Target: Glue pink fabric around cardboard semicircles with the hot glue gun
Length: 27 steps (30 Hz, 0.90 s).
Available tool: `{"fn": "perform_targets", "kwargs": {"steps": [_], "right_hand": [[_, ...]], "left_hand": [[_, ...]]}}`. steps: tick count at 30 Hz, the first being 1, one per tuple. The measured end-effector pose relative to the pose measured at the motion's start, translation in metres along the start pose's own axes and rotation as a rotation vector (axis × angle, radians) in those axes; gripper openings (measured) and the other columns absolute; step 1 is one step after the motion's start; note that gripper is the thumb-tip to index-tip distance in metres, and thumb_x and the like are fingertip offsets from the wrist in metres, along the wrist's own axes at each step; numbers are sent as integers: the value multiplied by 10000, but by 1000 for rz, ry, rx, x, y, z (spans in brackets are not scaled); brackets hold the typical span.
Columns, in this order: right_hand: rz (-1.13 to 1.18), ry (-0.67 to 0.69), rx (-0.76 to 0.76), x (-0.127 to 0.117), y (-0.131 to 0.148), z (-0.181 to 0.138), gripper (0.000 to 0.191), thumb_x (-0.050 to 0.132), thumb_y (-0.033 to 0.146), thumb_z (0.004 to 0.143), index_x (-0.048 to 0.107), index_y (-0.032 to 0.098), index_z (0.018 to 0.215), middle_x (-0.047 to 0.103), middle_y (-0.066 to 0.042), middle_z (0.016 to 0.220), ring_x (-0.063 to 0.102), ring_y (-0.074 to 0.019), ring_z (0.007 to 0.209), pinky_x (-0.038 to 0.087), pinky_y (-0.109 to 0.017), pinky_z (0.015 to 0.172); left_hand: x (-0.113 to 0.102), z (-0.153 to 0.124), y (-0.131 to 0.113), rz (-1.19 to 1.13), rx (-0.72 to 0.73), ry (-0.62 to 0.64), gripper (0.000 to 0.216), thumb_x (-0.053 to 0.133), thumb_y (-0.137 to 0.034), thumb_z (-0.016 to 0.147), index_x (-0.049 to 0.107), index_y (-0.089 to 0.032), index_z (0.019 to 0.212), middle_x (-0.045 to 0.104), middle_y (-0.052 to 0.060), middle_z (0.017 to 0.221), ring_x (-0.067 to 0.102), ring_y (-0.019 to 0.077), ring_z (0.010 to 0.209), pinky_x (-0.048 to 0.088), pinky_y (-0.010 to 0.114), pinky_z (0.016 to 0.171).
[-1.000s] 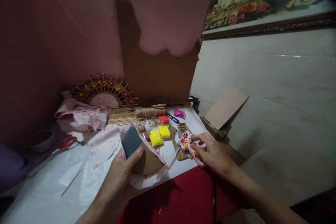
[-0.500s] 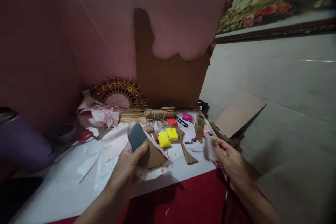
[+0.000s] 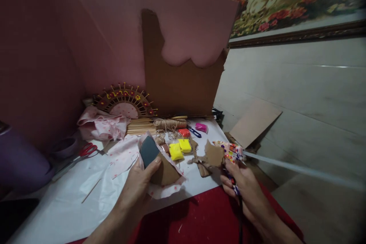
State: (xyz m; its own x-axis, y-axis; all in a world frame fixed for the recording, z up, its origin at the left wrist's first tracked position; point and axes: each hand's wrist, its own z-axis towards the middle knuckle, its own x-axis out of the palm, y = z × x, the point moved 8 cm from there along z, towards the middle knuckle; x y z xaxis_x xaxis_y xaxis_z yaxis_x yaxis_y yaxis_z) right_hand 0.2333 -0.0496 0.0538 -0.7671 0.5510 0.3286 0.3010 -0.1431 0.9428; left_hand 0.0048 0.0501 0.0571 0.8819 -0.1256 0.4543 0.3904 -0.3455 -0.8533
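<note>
My left hand point(image 3: 140, 185) pinches a brown cardboard piece point(image 3: 166, 171) backed by pink-dotted white cloth point(image 3: 171, 190). A dark blue-grey rounded patch point(image 3: 150, 151) covers its upper left part. In my right hand point(image 3: 243, 185) is a flower-patterned hot glue gun point(image 3: 233, 151), nozzle to the left, a long translucent glue stick point(image 3: 286, 166) out of its back and a black cord hanging below. A torn cardboard scrap point(image 3: 214, 154) lies at the gun's front; whether it is stuck to the gun I cannot tell.
Behind my hands are yellow packets point(image 3: 176, 151), a twine roll point(image 3: 170, 123), a blue cutter point(image 3: 195, 132) and bamboo sticks point(image 3: 140, 126). Red-handled scissors point(image 3: 88, 149) lie left, below a decorated cardboard fan point(image 3: 124, 103). A large cardboard sheet point(image 3: 183, 87) stands at the back.
The glue gun in my right hand has turned, so its patterned side and long glue stick now show. The torn cardboard scrap has shifted toward me and left. My left hand keeps its hold.
</note>
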Motion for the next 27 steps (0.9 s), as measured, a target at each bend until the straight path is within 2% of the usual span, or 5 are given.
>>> {"fn": "perform_targets", "kwargs": {"steps": [7,15,19,23,27], "right_hand": [[-90,-110,-219,-20,13,6,380,777,446,656,563,173,809,541,33,662,366,-26,400,274,-113,285],[-270,-40,-47,-17,2,15,493,742,589,597,508,161,666,372,108,428,286,-22,350,242,-117,278],[-242,53,25,-10,-8,22,421,710,531,678,546,148,734,440,88,404,305,-22,303,224,-121,276],[-162,123,124,-2,-20,28,346,691,430,750,589,116,855,600,2,528,357,-18,283,209,-123,266],[-111,110,160,-3,-25,33,325,693,392,760,582,121,901,680,-100,799,547,-71,415,254,-116,259]], "left_hand": [[3,-3,-4,-16,7,-23,583,745,-144,660,530,-161,1202,732,44,729,684,205,576,560,289,522],[11,-8,-5,6,9,15,561,680,-118,728,476,-174,1247,742,61,781,710,224,629,569,284,530],[25,-13,2,-7,-68,81,530,705,-159,723,508,-158,1214,751,102,860,713,242,668,574,313,581],[54,-16,13,-21,-138,157,551,713,-165,714,517,-152,1229,754,120,876,712,252,687,569,322,611],[78,-7,29,-19,-152,172,570,679,-133,727,493,-160,1265,749,125,843,708,254,676,567,329,590]]}}
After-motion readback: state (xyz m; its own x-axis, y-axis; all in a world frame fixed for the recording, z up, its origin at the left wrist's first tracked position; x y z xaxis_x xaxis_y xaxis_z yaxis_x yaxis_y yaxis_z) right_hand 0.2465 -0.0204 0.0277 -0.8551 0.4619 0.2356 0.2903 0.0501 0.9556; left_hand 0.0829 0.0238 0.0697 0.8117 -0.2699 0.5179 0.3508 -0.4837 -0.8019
